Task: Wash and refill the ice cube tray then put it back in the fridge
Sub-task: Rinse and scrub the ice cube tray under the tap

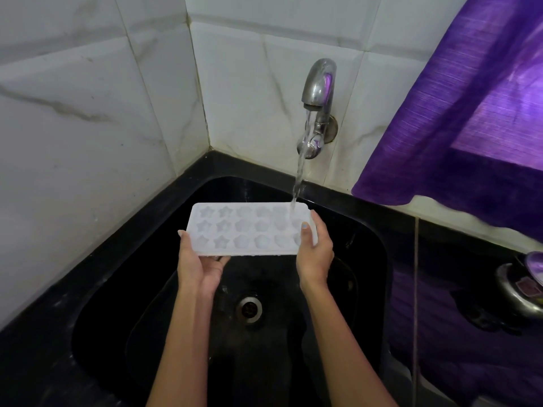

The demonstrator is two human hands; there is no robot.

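Observation:
A white ice cube tray [246, 229] with star and flower shaped cells hangs level over the black sink [370, 259]. My left hand [199, 265] holds its left end from below, thumb up along the edge. My right hand [314, 254] grips the right end, thumb on top and fingers curled round the rim. Water runs from the steel tap [318, 86] in a thin stream [298, 177] onto the tray's far right corner.
The sink drain [249, 309] lies below the tray. Tiled walls meet in a corner behind the sink. A purple curtain [470, 113] hangs at the right. On the black counter at the right edge stands a steel vessel [520, 289].

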